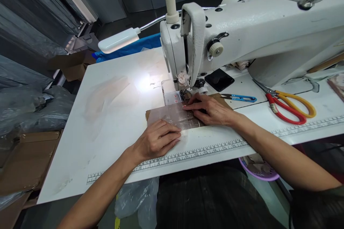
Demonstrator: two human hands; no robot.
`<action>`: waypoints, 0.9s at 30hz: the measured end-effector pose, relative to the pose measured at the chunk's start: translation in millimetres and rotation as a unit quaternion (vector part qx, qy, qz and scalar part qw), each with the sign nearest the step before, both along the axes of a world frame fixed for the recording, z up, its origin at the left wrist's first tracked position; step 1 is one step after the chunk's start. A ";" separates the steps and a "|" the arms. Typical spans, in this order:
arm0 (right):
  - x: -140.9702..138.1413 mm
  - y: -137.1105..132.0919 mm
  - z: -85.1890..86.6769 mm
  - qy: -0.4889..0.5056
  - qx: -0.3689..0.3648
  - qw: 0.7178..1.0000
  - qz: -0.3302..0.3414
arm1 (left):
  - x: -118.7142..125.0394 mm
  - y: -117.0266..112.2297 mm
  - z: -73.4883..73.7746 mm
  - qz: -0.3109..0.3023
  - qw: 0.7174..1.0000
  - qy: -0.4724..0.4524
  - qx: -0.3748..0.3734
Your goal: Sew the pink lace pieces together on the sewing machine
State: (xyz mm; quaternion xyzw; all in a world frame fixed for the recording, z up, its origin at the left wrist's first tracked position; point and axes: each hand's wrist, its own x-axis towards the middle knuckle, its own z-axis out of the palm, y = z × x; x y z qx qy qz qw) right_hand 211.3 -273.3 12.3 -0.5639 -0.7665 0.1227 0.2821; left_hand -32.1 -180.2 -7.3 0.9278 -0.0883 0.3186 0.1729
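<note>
A brown piece point(174, 116) with a clear plastic layer on top lies flat on the white sewing table point(113, 114), its far edge under the presser foot point(185, 94) of the white sewing machine point(242, 32). My left hand point(157, 139) rests on the piece's near left corner, fingers together and pressed flat. My right hand point(211, 109) lies on the piece's right side, fingers stretched toward the needle area and pressing down.
Blue thread snips point(239, 97) and red-and-yellow scissors point(288, 105) lie on the table to the right. A lit gooseneck lamp point(118, 40) hangs over the table's back. A printed ruler point(188, 155) runs along the front edge. Cardboard boxes point(24, 161) stand at left, a purple basket point(259, 170) below.
</note>
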 end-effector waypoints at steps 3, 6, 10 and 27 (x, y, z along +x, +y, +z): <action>0.1 0.4 -2.0 -0.013 0.004 1.000 0.008 | 0.0 -0.9 0.7 -0.003 1.000 0.000 0.010; 0.2 0.8 -4.9 -0.028 0.013 1.000 0.005 | 0.3 -2.9 3.0 -0.007 1.000 0.011 0.028; -0.2 1.3 -6.8 -0.046 0.017 0.999 0.004 | 0.6 -7.1 4.9 0.006 0.999 0.020 0.045; -1.1 1.8 -9.9 -0.007 0.016 1.000 -0.020 | 6.3 -24.2 -0.4 0.067 0.997 -0.011 0.032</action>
